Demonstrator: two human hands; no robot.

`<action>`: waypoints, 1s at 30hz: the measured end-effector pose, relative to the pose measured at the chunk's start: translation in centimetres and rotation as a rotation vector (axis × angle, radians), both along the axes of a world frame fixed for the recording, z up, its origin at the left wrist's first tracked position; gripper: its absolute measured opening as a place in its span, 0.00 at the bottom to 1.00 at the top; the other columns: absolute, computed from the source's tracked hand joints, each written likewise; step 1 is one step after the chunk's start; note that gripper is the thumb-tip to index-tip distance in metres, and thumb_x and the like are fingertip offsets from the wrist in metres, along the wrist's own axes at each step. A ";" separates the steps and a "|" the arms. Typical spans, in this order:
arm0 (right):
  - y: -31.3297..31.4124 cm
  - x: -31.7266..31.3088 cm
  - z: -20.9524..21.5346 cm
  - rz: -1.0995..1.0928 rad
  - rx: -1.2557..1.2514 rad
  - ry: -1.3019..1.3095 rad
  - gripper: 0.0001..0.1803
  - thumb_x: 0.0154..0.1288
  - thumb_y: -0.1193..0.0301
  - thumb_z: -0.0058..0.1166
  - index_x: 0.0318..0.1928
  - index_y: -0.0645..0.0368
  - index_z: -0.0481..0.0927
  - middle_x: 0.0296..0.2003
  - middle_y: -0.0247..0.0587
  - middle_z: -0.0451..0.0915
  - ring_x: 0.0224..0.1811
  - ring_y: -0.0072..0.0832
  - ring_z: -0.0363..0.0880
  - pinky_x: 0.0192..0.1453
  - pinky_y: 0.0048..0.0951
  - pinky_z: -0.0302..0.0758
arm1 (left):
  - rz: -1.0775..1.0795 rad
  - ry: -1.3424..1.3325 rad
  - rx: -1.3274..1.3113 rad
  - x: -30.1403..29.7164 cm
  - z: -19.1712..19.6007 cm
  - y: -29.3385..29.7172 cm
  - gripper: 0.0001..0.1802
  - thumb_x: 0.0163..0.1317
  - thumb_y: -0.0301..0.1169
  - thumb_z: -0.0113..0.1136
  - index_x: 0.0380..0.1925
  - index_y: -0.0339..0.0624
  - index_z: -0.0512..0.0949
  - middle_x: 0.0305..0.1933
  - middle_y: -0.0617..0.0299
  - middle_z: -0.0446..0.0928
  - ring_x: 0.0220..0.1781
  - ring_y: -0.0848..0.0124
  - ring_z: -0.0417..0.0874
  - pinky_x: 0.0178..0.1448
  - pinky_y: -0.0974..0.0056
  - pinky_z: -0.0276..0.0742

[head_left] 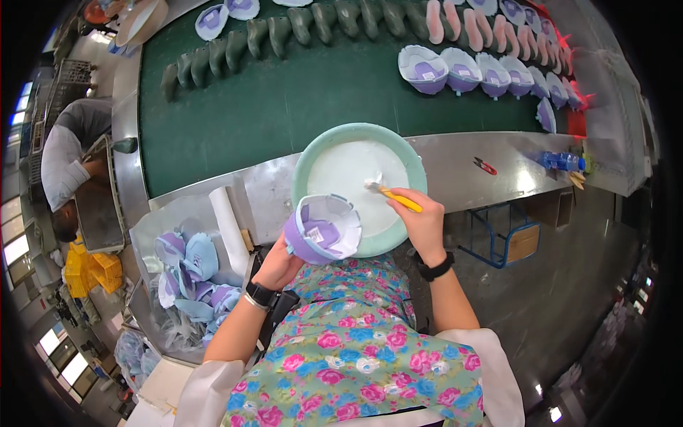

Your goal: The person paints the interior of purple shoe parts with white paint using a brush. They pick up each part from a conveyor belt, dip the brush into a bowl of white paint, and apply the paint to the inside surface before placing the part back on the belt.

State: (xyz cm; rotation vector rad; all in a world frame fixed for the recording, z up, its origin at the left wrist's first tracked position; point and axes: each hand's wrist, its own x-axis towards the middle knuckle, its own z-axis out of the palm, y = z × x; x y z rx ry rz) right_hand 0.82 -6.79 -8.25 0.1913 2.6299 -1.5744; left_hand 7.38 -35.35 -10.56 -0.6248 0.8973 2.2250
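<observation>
At far left, a person in a grey shirt (67,153) bent over a metal tray (99,206). A pile of lilac and pale blue shoe uppers (188,274) lay on the steel surface (469,160). The left hand (279,265) gripped a lilac and white shoe upper (322,229) from below, fingers clenched around it, holding it at the near rim of the round pale green basin of white glue (359,186). The right hand (421,222) grasped a yellow-handled brush (393,194), its bristles resting in the glue. Beyond, the dark green conveyor belt (284,114) carried dark green lasts (284,32) and lilac uppers (484,75). Small red snips (485,166) and a blue bottle (562,161) lay at right.
</observation>
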 end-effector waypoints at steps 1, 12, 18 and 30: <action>-0.3 -0.1 2.2 0.022 -0.102 -0.025 0.11 0.53 0.77 0.65 0.39 0.63 0.83 0.36 0.45 0.84 0.36 0.33 0.84 0.40 0.26 0.78 | -0.025 -0.001 0.011 -0.5 0.0 0.5 0.31 0.67 0.28 0.51 0.69 0.48 0.55 0.67 0.60 0.63 0.68 0.65 0.65 0.70 0.56 0.62; 1.8 0.6 3.8 -0.235 -0.112 -0.112 0.09 0.55 0.72 0.65 0.32 0.65 0.82 0.23 0.39 0.82 0.26 0.21 0.81 0.31 0.20 0.76 | -0.061 0.116 -0.069 -4.6 3.2 3.9 0.24 0.66 0.24 0.54 0.62 0.46 0.65 0.56 0.66 0.71 0.55 0.74 0.74 0.60 0.63 0.73; -1.1 1.8 9.3 -0.280 -0.357 -0.324 0.11 0.59 0.70 0.63 0.25 0.64 0.80 0.16 0.32 0.77 0.19 0.13 0.75 0.24 0.17 0.70 | -0.130 0.486 -0.187 -5.3 1.9 2.5 0.27 0.65 0.22 0.52 0.65 0.44 0.64 0.63 0.61 0.70 0.63 0.70 0.71 0.65 0.62 0.70; 1.5 -0.8 9.4 -0.158 -0.008 0.055 0.06 0.54 0.76 0.64 0.30 0.65 0.81 0.23 0.37 0.80 0.25 0.17 0.77 0.29 0.20 0.73 | 0.008 -0.050 0.346 -6.7 -0.7 0.5 0.19 0.61 0.33 0.52 0.51 0.39 0.70 0.46 0.58 0.77 0.45 0.64 0.80 0.47 0.58 0.79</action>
